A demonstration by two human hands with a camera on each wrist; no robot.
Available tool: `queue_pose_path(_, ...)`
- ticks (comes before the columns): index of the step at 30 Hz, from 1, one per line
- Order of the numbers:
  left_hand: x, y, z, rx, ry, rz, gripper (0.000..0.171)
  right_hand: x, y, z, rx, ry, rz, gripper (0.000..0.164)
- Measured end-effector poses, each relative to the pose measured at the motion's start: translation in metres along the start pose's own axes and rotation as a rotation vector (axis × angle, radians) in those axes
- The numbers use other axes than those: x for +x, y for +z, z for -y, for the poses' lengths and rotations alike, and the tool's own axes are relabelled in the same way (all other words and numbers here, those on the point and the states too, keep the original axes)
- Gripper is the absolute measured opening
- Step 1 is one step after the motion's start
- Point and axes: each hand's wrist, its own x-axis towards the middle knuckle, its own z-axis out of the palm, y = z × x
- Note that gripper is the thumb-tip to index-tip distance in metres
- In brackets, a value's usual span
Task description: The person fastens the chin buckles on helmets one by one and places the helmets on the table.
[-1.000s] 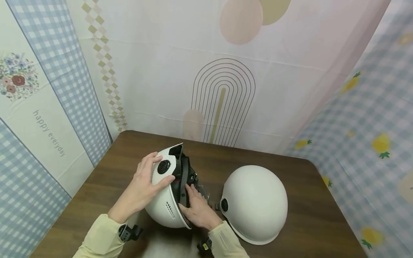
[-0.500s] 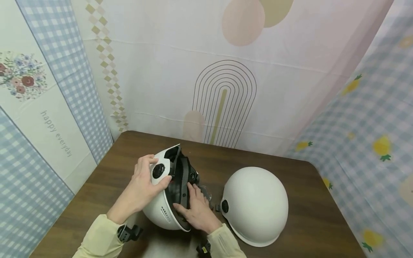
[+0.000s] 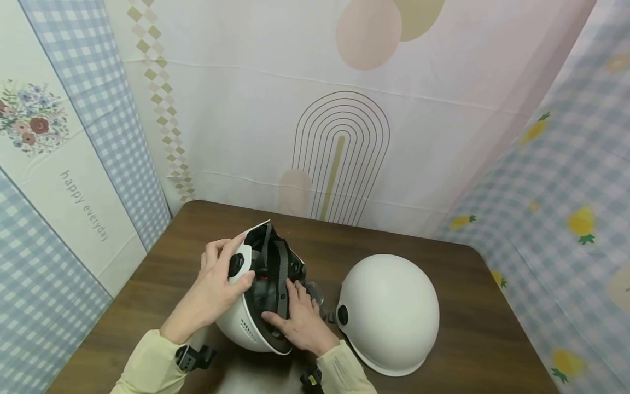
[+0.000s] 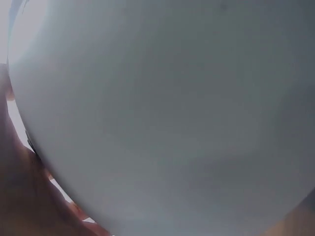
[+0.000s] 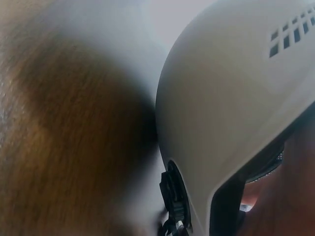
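A white helmet [image 3: 240, 327] lies tilted on the table, its opening turned up and to the right, showing black lining. My left hand [image 3: 209, 290] grips its left side near a black round knob [image 3: 237, 265], thumb on the rim. My right hand [image 3: 306, 324] holds the opening's right side, its thumb over the lining and its fingers along a black padded band [image 3: 283, 268]. The white shell [image 4: 157, 108] fills most of the left wrist view. Vent slots [image 5: 290, 38] show on the shell [image 5: 216, 103] in the right wrist view. The right fingertips are partly hidden inside.
A second white helmet [image 3: 394, 312] stands dome up on the right, a black round knob [image 3: 343, 314] on its left side. A clear piece [image 3: 315, 293] lies between the helmets. Both rest on a dark wooden table [image 3: 472, 306] with patterned cloth walls behind and beside.
The held helmet has turned so its opening faces me more, showing more black lining. Its knob and top edge have shifted left. Both hands keep their hold; the second helmet stays put.
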Motion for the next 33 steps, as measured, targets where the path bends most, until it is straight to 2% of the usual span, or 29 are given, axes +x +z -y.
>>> queue_pose_path(7,-0.001,-0.006,0.0,0.0,-0.008,0.01,0.072,0.0,-0.002,0.0,-0.02,0.006,-0.006,0.098)
queue_pose_path(17,0.0,-0.011,0.005,-0.047,-0.087,0.044,0.07,-0.003,-0.009,0.0,-0.036,0.001,-0.025,0.099)
queue_pose_path(33,0.001,-0.014,0.012,-0.051,-0.08,0.002,0.057,-0.004,-0.011,-0.001,-0.044,-0.031,-0.055,0.094)
